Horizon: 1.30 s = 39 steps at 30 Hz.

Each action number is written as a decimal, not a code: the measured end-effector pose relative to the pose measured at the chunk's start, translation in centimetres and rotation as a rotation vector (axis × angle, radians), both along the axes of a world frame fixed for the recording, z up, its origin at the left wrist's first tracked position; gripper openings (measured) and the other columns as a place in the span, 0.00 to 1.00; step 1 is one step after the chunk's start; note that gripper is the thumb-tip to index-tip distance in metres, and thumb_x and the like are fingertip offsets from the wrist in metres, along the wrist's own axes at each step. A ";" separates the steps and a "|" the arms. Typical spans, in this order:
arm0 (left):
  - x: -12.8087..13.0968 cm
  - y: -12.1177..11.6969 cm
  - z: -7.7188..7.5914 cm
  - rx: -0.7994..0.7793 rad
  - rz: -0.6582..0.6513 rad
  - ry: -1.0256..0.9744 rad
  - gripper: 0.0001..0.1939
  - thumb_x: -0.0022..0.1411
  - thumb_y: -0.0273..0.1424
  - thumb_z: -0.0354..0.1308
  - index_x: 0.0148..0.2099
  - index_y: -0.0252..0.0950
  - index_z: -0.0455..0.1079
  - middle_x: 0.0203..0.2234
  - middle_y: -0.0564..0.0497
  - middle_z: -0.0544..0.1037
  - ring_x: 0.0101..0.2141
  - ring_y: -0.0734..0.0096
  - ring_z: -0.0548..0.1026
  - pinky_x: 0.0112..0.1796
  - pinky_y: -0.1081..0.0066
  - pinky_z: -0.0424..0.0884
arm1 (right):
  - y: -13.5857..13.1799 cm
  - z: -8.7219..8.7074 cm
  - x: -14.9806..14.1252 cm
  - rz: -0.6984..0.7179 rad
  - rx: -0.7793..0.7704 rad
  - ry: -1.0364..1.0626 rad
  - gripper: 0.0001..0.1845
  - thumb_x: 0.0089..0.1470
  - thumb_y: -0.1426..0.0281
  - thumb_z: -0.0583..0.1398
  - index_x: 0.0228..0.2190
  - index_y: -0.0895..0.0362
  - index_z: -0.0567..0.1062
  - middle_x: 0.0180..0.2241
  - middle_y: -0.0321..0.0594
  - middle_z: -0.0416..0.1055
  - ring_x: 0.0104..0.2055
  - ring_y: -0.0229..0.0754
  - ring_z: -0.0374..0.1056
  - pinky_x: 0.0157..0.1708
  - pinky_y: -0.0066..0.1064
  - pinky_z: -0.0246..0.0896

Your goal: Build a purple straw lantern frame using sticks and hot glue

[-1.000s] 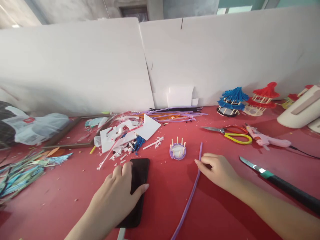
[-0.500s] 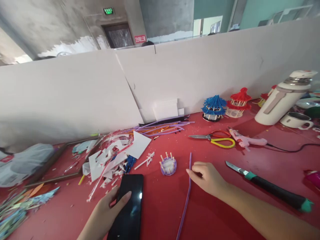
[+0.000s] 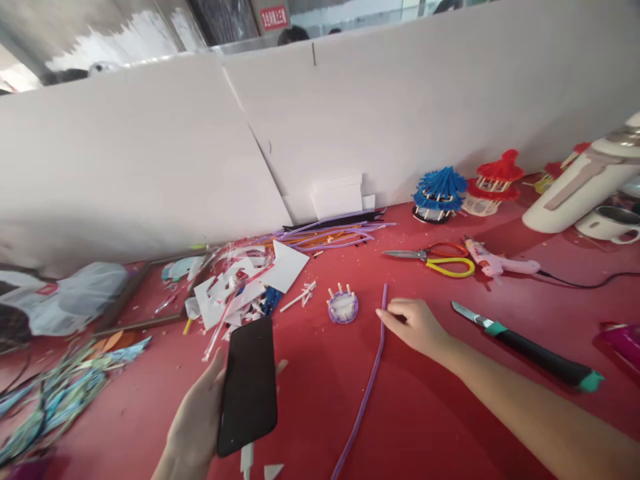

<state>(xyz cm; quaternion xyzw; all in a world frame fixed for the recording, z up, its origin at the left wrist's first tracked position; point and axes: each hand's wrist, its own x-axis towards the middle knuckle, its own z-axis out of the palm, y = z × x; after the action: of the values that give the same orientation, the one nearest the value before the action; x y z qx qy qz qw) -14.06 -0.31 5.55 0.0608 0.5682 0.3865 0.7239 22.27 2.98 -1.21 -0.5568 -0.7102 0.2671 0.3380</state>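
Note:
My left hand (image 3: 197, 407) is wrapped round a black smartphone (image 3: 249, 387), raised at a tilt with its dark screen towards me. A white cable plug (image 3: 247, 457) sits at its lower end. My right hand (image 3: 415, 327) is closed, thumb and fingertips on the upper part of a long purple pipe cleaner (image 3: 369, 387) that runs down the table towards me. Between the hands stands a small round base (image 3: 343, 308) with a purple fuzzy rim, a whitish floor and several short upright wooden sticks.
Scissors (image 3: 447, 267), a pink glue gun (image 3: 500, 261) and a utility knife (image 3: 530, 350), blade out, lie at right. Behind stand blue (image 3: 439, 193) and red (image 3: 495, 183) pavilion models, a thermos (image 3: 575, 187) and a mug (image 3: 607, 223). Paper scraps (image 3: 240, 293) and purple pipe cleaners (image 3: 345, 233) lie left and back.
My left hand has lifted the phone off the table and tilted it up, its thumb leaving the screen; a cable now shows below. My right hand stays at the pipe cleaner. The view has tipped down.

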 end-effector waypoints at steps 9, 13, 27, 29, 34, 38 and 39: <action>-0.4 -1.5 -0.1 -0.041 0.050 -0.094 0.32 0.71 0.33 0.50 0.72 0.27 0.50 0.40 0.33 0.84 0.37 0.48 0.85 0.44 0.52 0.79 | 0.1 0.0 0.2 -0.061 0.008 0.018 0.28 0.62 0.54 0.52 0.17 0.53 0.48 0.18 0.29 0.46 0.21 0.35 0.47 0.23 0.30 0.43; -0.3 -1.5 0.3 -0.040 0.072 -0.121 0.32 0.71 0.33 0.50 0.71 0.24 0.51 0.38 0.31 0.84 0.35 0.47 0.85 0.40 0.52 0.81 | -0.1 0.1 0.6 -0.062 0.061 0.003 0.28 0.63 0.56 0.51 0.17 0.53 0.49 0.18 0.30 0.47 0.22 0.35 0.47 0.24 0.31 0.43; 0.6 -0.7 0.2 -0.019 0.044 -0.044 0.24 0.70 0.30 0.51 0.62 0.21 0.66 0.34 0.33 0.85 0.31 0.46 0.85 0.40 0.47 0.80 | -9.0 1.1 -17.6 0.588 0.171 -0.350 0.27 0.49 0.44 0.66 0.31 0.57 0.78 0.32 0.41 0.73 0.39 0.48 0.66 0.37 0.37 0.61; 0.4 -0.5 0.4 -0.008 0.058 -0.030 0.23 0.70 0.30 0.51 0.62 0.22 0.67 0.34 0.34 0.85 0.31 0.47 0.85 0.40 0.48 0.81 | -9.2 0.7 -18.5 0.543 0.157 -0.343 0.23 0.51 0.48 0.66 0.30 0.56 0.79 0.31 0.40 0.72 0.39 0.46 0.66 0.37 0.36 0.61; -0.1 -0.4 0.5 -0.011 0.060 -0.016 0.23 0.70 0.31 0.50 0.61 0.24 0.67 0.35 0.33 0.85 0.32 0.46 0.85 0.41 0.47 0.80 | -9.4 -0.1 -18.3 0.483 0.205 -0.338 0.12 0.58 0.60 0.65 0.29 0.54 0.77 0.30 0.36 0.72 0.36 0.43 0.65 0.36 0.35 0.59; 0.0 -0.2 0.3 -0.015 0.045 -0.036 0.24 0.71 0.33 0.48 0.62 0.23 0.67 0.35 0.32 0.85 0.34 0.44 0.85 0.42 0.47 0.80 | -9.7 -0.5 -18.4 0.446 0.276 -0.375 0.12 0.62 0.72 0.60 0.26 0.57 0.75 0.28 0.39 0.70 0.33 0.43 0.63 0.35 0.35 0.57; 0.0 -0.1 0.3 -0.018 0.041 -0.040 0.24 0.71 0.34 0.48 0.62 0.22 0.67 0.35 0.32 0.85 0.35 0.44 0.85 0.42 0.47 0.80 | -9.7 -0.5 -18.5 0.439 0.293 -0.380 0.12 0.62 0.74 0.59 0.26 0.57 0.74 0.27 0.39 0.70 0.33 0.43 0.62 0.34 0.36 0.57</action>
<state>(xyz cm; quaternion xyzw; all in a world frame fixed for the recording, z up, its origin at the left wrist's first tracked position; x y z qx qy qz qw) -14.05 -0.42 5.86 0.0346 0.5583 0.3973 0.7275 3.80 -6.77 -1.70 -0.3755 -0.8946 0.1198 0.2104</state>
